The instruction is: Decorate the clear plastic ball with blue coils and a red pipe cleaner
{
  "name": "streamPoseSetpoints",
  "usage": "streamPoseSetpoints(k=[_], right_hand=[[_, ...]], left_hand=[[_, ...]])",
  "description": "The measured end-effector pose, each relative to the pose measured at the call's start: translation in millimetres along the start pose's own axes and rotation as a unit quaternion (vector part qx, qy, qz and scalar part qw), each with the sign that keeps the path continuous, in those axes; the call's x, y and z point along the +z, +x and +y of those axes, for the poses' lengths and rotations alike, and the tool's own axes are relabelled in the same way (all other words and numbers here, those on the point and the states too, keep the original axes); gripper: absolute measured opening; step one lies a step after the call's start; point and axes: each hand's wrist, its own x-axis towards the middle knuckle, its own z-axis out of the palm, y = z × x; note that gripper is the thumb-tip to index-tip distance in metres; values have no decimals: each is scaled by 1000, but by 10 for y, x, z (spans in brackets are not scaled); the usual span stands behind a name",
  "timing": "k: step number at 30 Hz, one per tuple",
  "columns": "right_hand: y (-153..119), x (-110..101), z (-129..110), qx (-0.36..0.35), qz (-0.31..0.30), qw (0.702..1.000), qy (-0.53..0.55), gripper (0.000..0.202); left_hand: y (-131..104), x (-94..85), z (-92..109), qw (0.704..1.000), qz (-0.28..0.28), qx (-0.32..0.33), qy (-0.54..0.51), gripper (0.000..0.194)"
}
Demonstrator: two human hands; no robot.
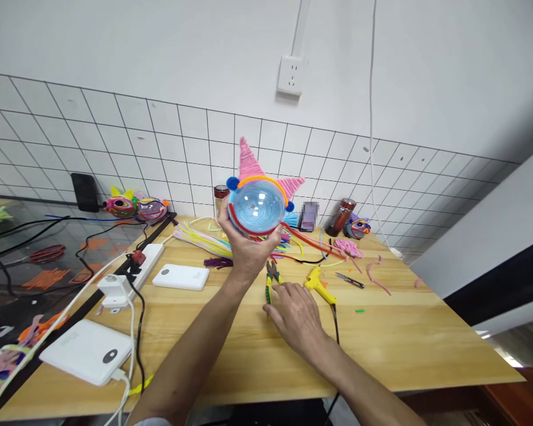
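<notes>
My left hand (pixel 250 251) holds up a clear round bowl-like piece (pixel 258 207) with blue, orange and red trim round its rim. Two pink pointed ears (pixel 250 160) and two dark blue pompoms (pixel 233 183) are fixed to its edge. A red strip trails from it to the right. Below it, my right hand (pixel 295 310) is at the green and yellow pliers (pixel 269 287) on the wooden table, fingers bent over one handle; whether they grip it is unclear. Just right of that hand lies a yellow glue gun (pixel 320 286).
Pipe cleaners (pixel 204 239) lie behind the bowl. Small scissors (pixel 350 280) and pink strips are at right. Power banks (pixel 180 277), a power strip (pixel 148 266) and cables fill the left. Bottles (pixel 341 217), a phone (pixel 309 216) and decorated round figures (pixel 357 226) stand along the back.
</notes>
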Motion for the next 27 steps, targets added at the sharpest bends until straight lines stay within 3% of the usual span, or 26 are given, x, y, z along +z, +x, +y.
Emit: streamPoseSetpoints(k=[3,6,12,20,23,27], right_hand=[[171,210,-64,88,-148,984,-43,51],[308,330,-109,123,-213,967,-72,73],[405,499,-74,181,-234,954,-42,83],[595,521,96,266,-236,933,52,53],[700,411,261,302,-224,918,125,50],[653,70,532,286,-194,903,254,39]], left_hand=[[31,-16,-3,1000,10,15,5,106],[48,-27,-23,999,17,28,15,108],[56,-28,-48,999,21,31,10,108],[79,-38,-82,999,16,28,-4,105],[92,-42,-85,999,18,33,-7,105],[106,-46,-85,999,21,45,-7,103]])
